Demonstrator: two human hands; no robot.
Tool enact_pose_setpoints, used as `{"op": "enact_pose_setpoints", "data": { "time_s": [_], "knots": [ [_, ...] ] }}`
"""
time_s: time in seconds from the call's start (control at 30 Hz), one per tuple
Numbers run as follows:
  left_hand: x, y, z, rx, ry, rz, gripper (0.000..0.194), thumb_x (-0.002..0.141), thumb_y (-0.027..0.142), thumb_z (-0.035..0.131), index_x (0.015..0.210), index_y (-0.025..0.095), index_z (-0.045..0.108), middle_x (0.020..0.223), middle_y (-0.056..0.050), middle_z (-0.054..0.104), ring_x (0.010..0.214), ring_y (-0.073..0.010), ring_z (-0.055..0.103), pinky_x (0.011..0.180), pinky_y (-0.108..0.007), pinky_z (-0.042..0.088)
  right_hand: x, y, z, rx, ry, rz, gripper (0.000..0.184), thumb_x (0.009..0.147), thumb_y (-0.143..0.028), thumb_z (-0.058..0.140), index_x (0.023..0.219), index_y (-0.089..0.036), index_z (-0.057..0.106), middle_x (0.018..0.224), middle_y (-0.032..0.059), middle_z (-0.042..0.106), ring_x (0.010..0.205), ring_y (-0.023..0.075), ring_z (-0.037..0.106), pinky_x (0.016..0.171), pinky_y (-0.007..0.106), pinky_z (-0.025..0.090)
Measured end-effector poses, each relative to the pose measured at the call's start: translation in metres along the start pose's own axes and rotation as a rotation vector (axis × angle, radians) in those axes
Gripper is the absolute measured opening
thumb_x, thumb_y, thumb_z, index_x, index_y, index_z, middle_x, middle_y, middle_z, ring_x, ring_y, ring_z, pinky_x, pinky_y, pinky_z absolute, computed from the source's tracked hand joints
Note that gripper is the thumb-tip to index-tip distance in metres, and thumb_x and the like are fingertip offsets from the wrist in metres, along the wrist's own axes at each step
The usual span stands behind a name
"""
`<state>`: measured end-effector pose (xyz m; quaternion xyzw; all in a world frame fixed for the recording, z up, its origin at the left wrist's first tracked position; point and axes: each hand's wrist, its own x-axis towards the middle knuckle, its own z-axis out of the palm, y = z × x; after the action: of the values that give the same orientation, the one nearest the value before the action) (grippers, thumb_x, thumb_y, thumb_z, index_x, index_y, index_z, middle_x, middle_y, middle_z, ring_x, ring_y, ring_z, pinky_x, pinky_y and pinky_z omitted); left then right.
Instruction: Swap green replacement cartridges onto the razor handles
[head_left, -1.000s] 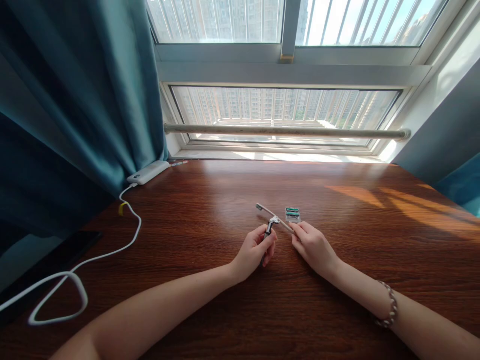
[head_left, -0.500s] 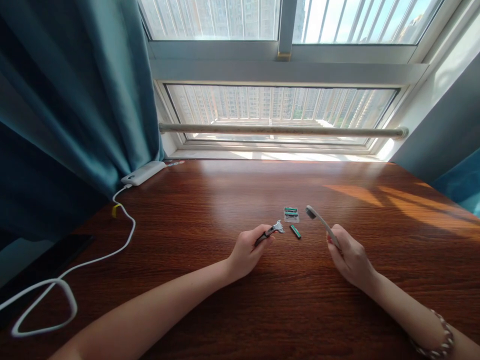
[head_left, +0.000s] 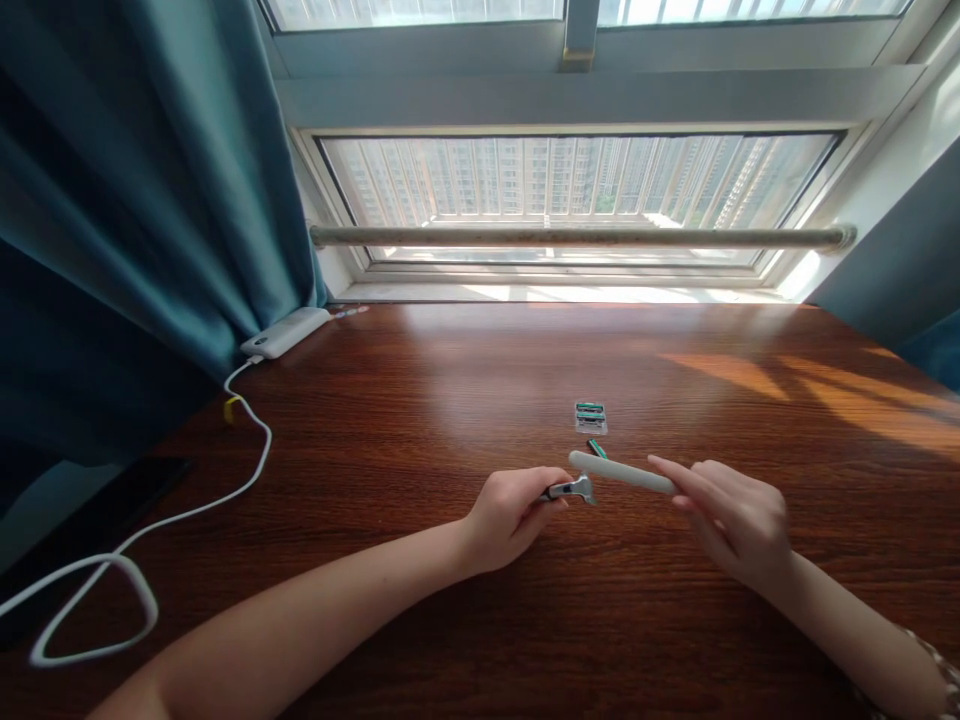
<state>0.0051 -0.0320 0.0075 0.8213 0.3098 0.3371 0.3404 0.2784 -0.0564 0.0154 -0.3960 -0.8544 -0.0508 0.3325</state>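
My left hand (head_left: 517, 515) is closed around a razor handle (head_left: 574, 489), whose silver head has no blade cartridge on it and points right. In my right hand (head_left: 739, 515) a white toothbrush (head_left: 626, 473) is pinched near its right part, lying almost level. Its rounded end reaches just above the razor's head; whether they touch I cannot tell. No bristles show on the visible part. Just behind the toothbrush, a green and black razor cartridge (head_left: 597, 448) lies on the table, partly covered by it. Farther back is a clear blade case (head_left: 591, 417) with green-striped cartridges inside.
The brown wooden table (head_left: 420, 400) runs up to the window sill. A white power bank (head_left: 285, 333) with a white cable (head_left: 264, 450) lies at the left beside a blue curtain (head_left: 202, 180). A dark flat object (head_left: 97, 520) sits at the left edge.
My right hand has turned the toothbrush from slanting upright to nearly level and brought it left to the razor. Its bristles no longer show. The razor in my left hand has shifted slightly right and turned.
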Motion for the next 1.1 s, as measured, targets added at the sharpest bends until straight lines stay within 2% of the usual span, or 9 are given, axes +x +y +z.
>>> {"op": "enact_pose_setpoints", "data": {
  "time_s": [0.13,0.3,0.47,0.67,0.8,0.97,1.1],
  "knots": [
    [-0.0008,-0.0019,0.0003,-0.027,0.018,-0.025,0.021,0.083,0.023,0.044,0.1,0.015,0.054,0.068,-0.003,0.054,0.057,-0.0112,0.044,0.059,-0.02,0.036,0.0003,0.0024,-0.0048,-0.013,0.003,-0.084,0.044,0.082,-0.019,0.049,0.126,-0.022,0.045,0.062,0.0005,0.054,0.053,0.0124,0.048,0.053,0.025,0.037],
    [-0.0003,0.0001,0.0018,-0.101,0.087,-0.082,0.019,0.085,0.023,0.041,0.096,0.015,0.054,0.067,0.0,0.049,0.058,-0.0094,0.039,0.058,-0.019,0.034,0.0048,0.002,-0.0055,-0.117,0.036,0.049,0.038,0.082,-0.017,0.052,0.119,-0.021,0.052,0.061,-0.0003,0.055,0.054,0.0119,0.048,0.055,0.026,0.036],
    [-0.0005,0.0025,0.0029,-0.146,0.098,-0.122,0.019,0.085,0.023,0.04,0.095,0.014,0.054,0.066,0.001,0.046,0.057,-0.009,0.036,0.059,-0.018,0.033,0.0036,0.0017,-0.0033,0.024,0.016,0.017,0.036,0.082,-0.015,0.049,0.118,-0.019,0.052,0.065,0.0008,0.058,0.054,0.011,0.049,0.054,0.024,0.037],
    [-0.0005,0.0014,0.0036,-0.173,0.114,-0.129,0.021,0.085,0.025,0.041,0.096,0.014,0.055,0.067,0.0,0.047,0.058,-0.0094,0.036,0.058,-0.019,0.033,0.004,0.002,-0.0015,0.001,0.044,0.114,0.028,0.083,-0.019,0.048,0.109,-0.018,0.06,0.059,0.0004,0.056,0.049,0.0107,0.049,0.051,0.024,0.036],
    [-0.0008,0.0004,0.004,-0.178,0.121,-0.136,0.021,0.085,0.024,0.041,0.096,0.015,0.056,0.065,0.001,0.045,0.056,-0.0089,0.034,0.057,-0.018,0.032,0.0049,0.0011,-0.0005,0.091,0.009,0.081,0.027,0.084,-0.018,0.047,0.107,-0.017,0.059,0.061,0.0011,0.058,0.05,0.0107,0.05,0.05,0.024,0.036],
    [-0.0009,-0.0002,0.0041,-0.177,0.116,-0.12,0.019,0.085,0.023,0.041,0.096,0.015,0.056,0.066,0.001,0.046,0.058,-0.0087,0.035,0.058,-0.018,0.032,0.0045,-0.0001,0.0006,0.058,0.039,0.144,0.024,0.083,-0.016,0.049,0.104,-0.017,0.06,0.065,0.0022,0.061,0.053,0.0108,0.052,0.052,0.024,0.037],
    [-0.0002,-0.0001,0.0037,-0.179,0.125,-0.145,0.019,0.085,0.023,0.041,0.095,0.015,0.055,0.069,0.0,0.049,0.058,-0.0088,0.036,0.058,-0.018,0.032,0.0037,-0.0004,0.001,0.132,0.019,0.087,0.024,0.084,-0.018,0.047,0.104,-0.016,0.06,0.065,0.0025,0.061,0.051,0.0109,0.051,0.051,0.024,0.038]
  ]
}}
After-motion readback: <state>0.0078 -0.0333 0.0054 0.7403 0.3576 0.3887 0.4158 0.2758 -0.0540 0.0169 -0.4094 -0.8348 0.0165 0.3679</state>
